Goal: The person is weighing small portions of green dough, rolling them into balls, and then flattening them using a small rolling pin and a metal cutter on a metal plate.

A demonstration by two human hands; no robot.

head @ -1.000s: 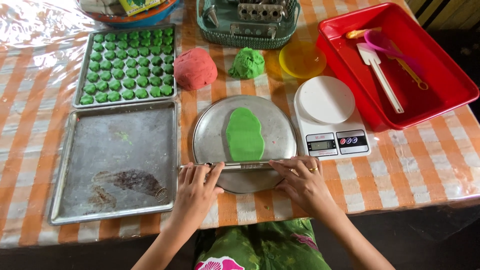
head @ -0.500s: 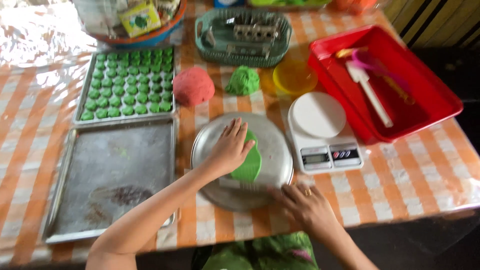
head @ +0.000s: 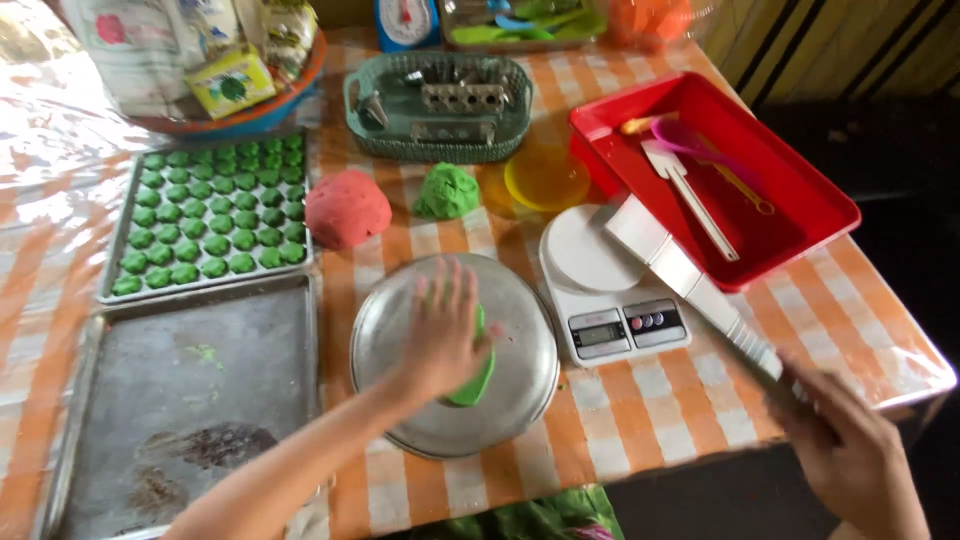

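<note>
Head view shows my left hand (head: 440, 335) spread flat, palm down, pressing on the green dough (head: 474, 375) that lies on the round metal plate (head: 520, 330) near the front edge of the counter (head: 650, 420); nothing is clasped there, the fingers lie open over the dough. My right hand (head: 850, 450) sits well off to the right, at the counter's corner, its grip closed around one end of a long flat blade (head: 690, 285). That blade's long axis runs diagonally, up and left from the hand, passing over the white scale (head: 600, 290) toward the red tray (head: 800, 190). So the dough lies left of the blade, under the nearer left hand, with the scale between them.
</note>
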